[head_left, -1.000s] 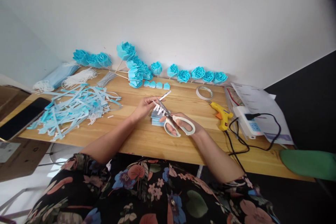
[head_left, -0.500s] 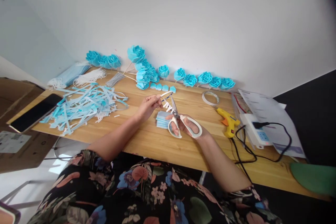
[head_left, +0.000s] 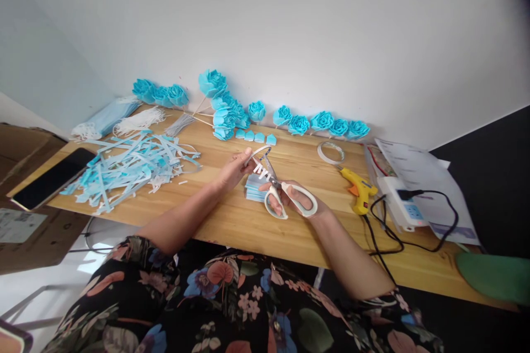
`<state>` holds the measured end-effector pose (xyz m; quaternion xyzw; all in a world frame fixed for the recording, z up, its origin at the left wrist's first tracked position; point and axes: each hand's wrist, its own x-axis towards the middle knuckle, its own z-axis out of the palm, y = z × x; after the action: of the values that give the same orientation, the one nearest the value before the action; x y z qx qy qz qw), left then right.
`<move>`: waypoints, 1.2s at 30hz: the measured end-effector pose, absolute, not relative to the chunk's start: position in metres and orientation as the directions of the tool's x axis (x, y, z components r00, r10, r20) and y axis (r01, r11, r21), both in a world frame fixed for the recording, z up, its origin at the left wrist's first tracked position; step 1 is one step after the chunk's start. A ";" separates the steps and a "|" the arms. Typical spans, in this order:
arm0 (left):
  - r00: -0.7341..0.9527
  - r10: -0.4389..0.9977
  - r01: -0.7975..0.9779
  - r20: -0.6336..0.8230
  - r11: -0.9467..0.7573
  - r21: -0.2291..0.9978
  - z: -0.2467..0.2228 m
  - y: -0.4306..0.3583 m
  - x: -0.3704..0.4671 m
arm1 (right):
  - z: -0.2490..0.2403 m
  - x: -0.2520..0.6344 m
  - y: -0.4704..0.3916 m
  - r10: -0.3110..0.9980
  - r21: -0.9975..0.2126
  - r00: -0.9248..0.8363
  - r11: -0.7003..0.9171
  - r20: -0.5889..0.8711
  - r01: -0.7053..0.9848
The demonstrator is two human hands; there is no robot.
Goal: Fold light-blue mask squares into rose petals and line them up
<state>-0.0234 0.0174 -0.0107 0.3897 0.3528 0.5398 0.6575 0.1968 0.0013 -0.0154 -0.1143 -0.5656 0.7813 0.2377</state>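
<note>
White-handled scissors [head_left: 304, 200] are held by my right hand [head_left: 295, 198], with fingers through the loops. My left hand [head_left: 235, 170] pinches a narrow white strip [head_left: 259, 150] that curves over toward the blades. Short white pieces [head_left: 261, 170] hang beside the blades, between both hands. A stack of light blue folded sheets [head_left: 254, 187] lies on the table below them. Several small blue petal pieces [head_left: 259, 137] stand in a row just beyond my hands. Blue flowers [head_left: 224, 116], some on sticks, line the wall behind.
A heap of blue and white strips [head_left: 132, 168] and a black phone [head_left: 52, 179] lie left. Right are a tape roll [head_left: 330, 153], yellow glue gun [head_left: 359, 190], power strip [head_left: 399, 204] with black cables, papers [head_left: 422, 182] and a green object [head_left: 492, 276].
The curved strip is bent into a wider arc, and my left hand's grip has shifted slightly. My right hand still holds the scissors in nearly the same place. The view has shifted a little.
</note>
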 end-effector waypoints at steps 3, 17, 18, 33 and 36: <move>0.205 0.978 -0.380 0.051 0.031 0.925 -0.011 0.016 -0.022 | -0.015 0.196 0.001 0.510 -0.938 -0.856 -0.251 0.084 -0.241; 0.208 0.968 -0.333 0.138 -0.063 0.941 -0.022 0.018 -0.023 | -0.019 0.196 0.004 0.573 -0.910 -0.819 -0.328 0.023 -0.254; 0.207 0.969 -0.326 0.138 -0.064 0.943 -0.022 0.018 -0.024 | -0.020 0.196 0.004 0.573 -0.903 -0.820 -0.340 0.021 -0.261; 0.214 0.960 -0.322 0.181 -0.105 0.941 -0.015 0.019 -0.027 | -0.017 0.193 0.006 0.634 -0.839 -0.773 -0.429 -0.015 -0.335; 0.196 0.966 -0.304 0.167 -0.102 0.947 -0.012 0.017 -0.027 | -0.014 0.192 0.005 0.632 -0.853 -0.775 -0.412 -0.013 -0.322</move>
<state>-0.0272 0.0174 -0.0123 0.5061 0.3271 0.5431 0.5848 0.1920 0.0051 -0.0142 -0.1691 -0.4585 0.8230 0.2896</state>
